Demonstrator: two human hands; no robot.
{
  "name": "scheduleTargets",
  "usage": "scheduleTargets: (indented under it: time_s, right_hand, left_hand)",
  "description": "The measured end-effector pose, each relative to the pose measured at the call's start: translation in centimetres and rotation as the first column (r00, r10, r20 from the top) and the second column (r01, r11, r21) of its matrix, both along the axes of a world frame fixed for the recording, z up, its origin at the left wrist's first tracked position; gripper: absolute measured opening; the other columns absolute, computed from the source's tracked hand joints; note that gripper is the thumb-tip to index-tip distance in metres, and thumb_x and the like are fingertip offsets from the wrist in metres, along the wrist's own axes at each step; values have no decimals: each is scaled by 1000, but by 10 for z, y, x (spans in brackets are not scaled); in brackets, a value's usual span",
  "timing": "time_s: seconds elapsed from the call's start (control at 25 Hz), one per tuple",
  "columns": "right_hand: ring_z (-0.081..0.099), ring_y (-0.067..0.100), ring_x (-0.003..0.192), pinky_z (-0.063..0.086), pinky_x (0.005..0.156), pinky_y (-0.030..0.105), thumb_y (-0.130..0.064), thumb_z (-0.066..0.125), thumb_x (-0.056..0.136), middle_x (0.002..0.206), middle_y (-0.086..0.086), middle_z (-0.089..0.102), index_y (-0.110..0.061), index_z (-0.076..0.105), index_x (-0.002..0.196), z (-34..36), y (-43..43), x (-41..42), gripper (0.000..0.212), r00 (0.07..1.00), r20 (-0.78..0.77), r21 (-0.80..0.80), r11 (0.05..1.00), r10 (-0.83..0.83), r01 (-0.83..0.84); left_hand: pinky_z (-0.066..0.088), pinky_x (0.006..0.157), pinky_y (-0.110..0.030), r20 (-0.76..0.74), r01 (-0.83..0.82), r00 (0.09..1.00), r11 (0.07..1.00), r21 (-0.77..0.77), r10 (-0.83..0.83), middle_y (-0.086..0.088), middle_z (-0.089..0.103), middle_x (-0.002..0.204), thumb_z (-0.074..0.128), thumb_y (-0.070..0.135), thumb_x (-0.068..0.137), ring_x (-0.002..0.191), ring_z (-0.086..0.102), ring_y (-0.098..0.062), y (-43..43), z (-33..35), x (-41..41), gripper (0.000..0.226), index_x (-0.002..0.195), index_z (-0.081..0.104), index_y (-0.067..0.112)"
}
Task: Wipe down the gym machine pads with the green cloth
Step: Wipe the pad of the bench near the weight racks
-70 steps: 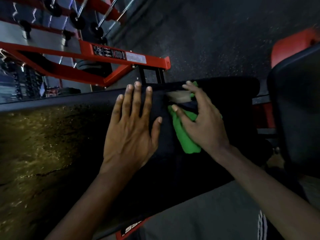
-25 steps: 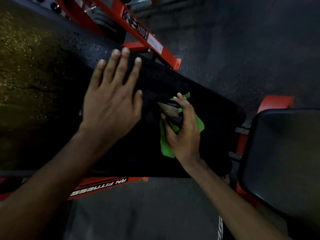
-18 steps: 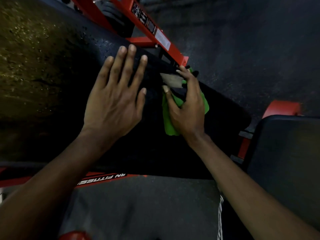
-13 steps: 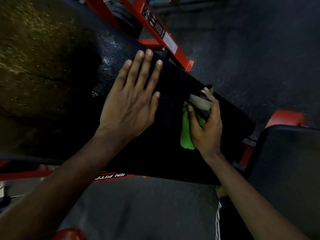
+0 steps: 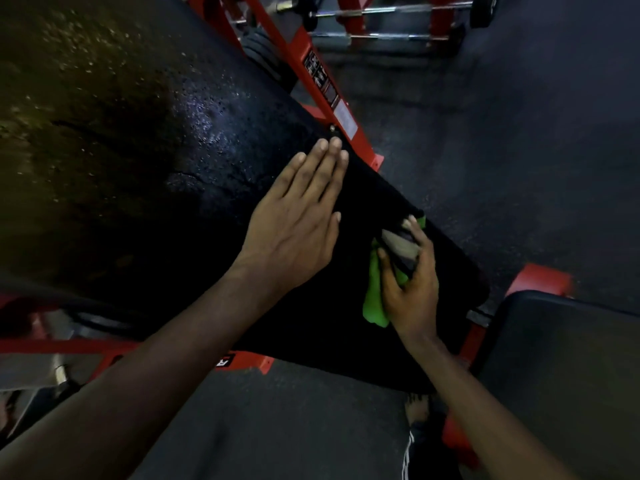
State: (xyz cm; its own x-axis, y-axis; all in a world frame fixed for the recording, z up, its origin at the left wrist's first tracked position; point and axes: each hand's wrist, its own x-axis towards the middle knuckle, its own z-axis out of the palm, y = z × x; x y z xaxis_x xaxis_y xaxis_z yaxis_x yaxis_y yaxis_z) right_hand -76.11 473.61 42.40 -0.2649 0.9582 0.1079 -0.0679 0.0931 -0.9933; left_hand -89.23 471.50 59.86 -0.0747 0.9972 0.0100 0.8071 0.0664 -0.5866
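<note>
A long black bench pad (image 5: pixel 194 174) runs diagonally from upper left to lower right, its upper part wet and glinting. My left hand (image 5: pixel 294 223) lies flat on the pad with fingers together, holding nothing. My right hand (image 5: pixel 412 289) presses the green cloth (image 5: pixel 374 299) onto the pad near its right end; the cloth shows below the thumb and at the fingertips. A small dark and pale object sits between the fingers of that hand.
The red steel frame (image 5: pixel 325 95) of the machine rises behind the pad, with barbells on a rack at the top. A second black pad (image 5: pixel 561 368) stands at the lower right on a red support. Dark rubber floor surrounds everything.
My right hand slid the cloth up the pad and back down toward its right end. My left hand stayed flat, and its fingers closed together. The view swung.
</note>
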Motion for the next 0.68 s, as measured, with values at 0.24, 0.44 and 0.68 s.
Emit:
scheduleTargets:
  time_s: [0.24, 0.44, 0.68]
  right_hand:
    - [43, 18, 141, 34, 112, 20, -18, 64, 96, 149, 8, 47, -6, 50, 136, 44, 1, -28, 44, 1000, -18, 49, 999, 24, -23]
    - [37, 19, 145, 36, 117, 39, -10, 71, 91, 152, 11, 43, 0, 48, 140, 44, 12, -23, 55, 970, 45, 280, 929, 238, -241]
    - [40, 15, 143, 39, 114, 41, -24, 64, 97, 150, 8, 47, -6, 49, 138, 35, 13, -19, 47, 1000, -6, 72, 997, 31, -30]
  left_hand:
    - [1, 126, -42, -73, -70, 995, 995, 67, 74, -16, -1, 168, 22, 37, 105, 156, -2, -27, -20, 30, -15, 69, 159, 0, 0]
    - [-2, 126, -41, -131, -74, 988, 996, 47, 79, -18, -8, 167, 16, 38, 107, 155, -7, -29, -17, 26, -12, 68, 157, -7, -2]
    - [-1, 127, -41, -139, -83, 986, 994, 66, 91, -18, -6, 167, 16, 38, 107, 155, -5, -29, -15, 27, -9, 68, 157, -6, -2]
